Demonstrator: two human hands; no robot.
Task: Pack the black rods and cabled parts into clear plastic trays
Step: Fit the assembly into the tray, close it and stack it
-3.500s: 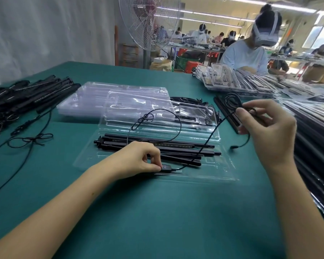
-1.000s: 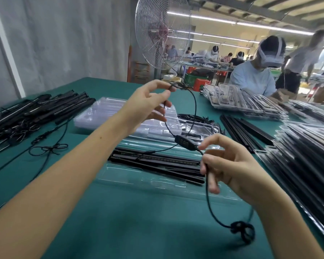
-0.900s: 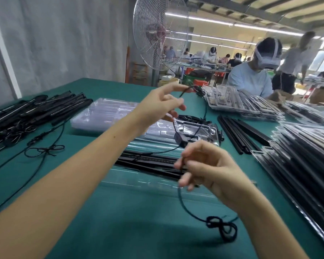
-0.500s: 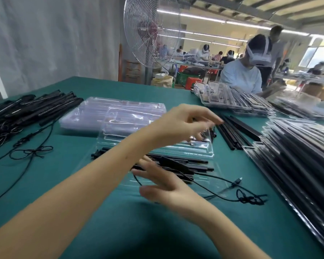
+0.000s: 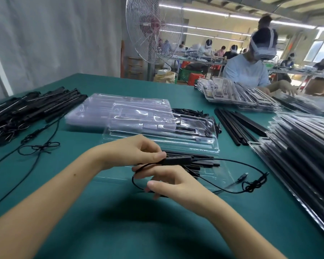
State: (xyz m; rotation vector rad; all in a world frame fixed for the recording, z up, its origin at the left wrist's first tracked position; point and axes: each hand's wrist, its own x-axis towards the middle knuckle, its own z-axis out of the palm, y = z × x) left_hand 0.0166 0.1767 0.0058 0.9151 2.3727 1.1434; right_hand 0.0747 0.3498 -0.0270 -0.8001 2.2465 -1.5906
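A thin black cable (image 5: 232, 160) with a slim inline control box (image 5: 178, 161) arcs over the clear tray (image 5: 225, 177) of black rods (image 5: 204, 164), ending in a knotted bundle (image 5: 254, 185). The left hand (image 5: 135, 154) pinches the control box; the right hand (image 5: 173, 184) curls its fingers round the cable's near loop.

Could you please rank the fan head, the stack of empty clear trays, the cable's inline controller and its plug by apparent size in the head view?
Largest: fan head and tray stack: alike, and the fan is farther, so unranked.
Then inline controller.
Smallest: plug.
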